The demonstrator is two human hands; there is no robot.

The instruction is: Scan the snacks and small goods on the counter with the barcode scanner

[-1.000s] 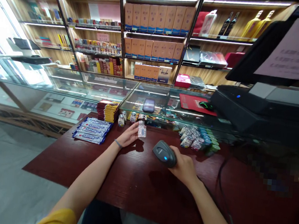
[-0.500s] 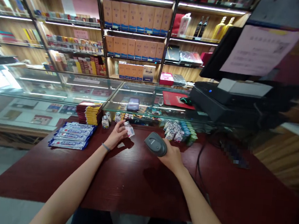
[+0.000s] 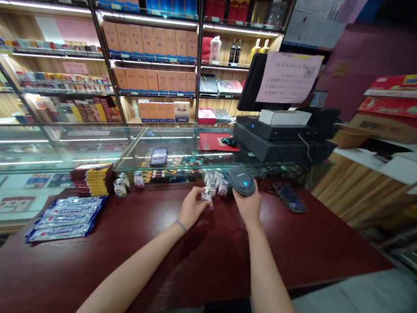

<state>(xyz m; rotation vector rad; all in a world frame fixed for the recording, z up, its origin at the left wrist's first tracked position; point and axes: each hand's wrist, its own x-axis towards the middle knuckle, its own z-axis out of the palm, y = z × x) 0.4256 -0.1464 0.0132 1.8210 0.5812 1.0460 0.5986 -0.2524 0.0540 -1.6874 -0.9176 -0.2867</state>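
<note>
My left hand [image 3: 193, 207] pinches a small clear jar [image 3: 208, 200] with a pale cap between thumb and fingers, just above the dark red tabletop. It is at the near edge of a cluster of similar small jars [image 3: 222, 187]. To the right, my right hand [image 3: 248, 205] is wrapped round the handle of a dark grey barcode scanner [image 3: 242, 179], on which a blue light shows. The scanner's head hides whatever is behind it. Several more jars [image 3: 120, 188] stand farther left, below the glass counter's edge.
Blue-and-white long packets [image 3: 68, 218] and a stack of red and yellow packets [image 3: 92, 178] lie at left. A glass counter [image 3: 174, 146] runs along the back, bearing a monitor [image 3: 251, 82] and a mouse [image 3: 228, 141]. A blurred dark phone-like object [image 3: 291, 198] lies at right.
The view has turned right. My left hand has carried the jar rightward to the jar cluster. My right hand has moved the scanner close beside the cluster, and its blue light now shows.
</note>
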